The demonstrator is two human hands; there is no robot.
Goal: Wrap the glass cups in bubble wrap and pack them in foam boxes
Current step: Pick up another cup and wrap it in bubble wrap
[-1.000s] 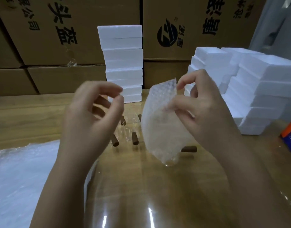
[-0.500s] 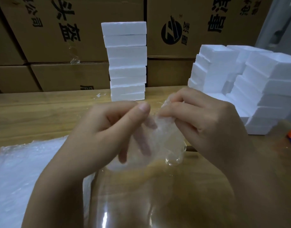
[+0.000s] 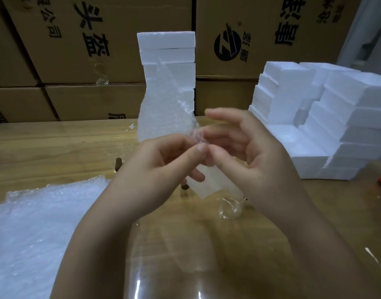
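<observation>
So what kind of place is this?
Probably a packing room or warehouse: cardboard boxes are stacked at the back, and foam boxes and bubble wrap sit on the table.

A wooden table [image 3: 45,152] carries a tall stack of foam boxes [image 3: 166,42] at upper centre, a stepped heap of foam boxes [image 3: 336,117] at right, a bubble wrap sheet [image 3: 38,229] at lower left and a glass cup [image 3: 229,209] just right of centre.
</observation>
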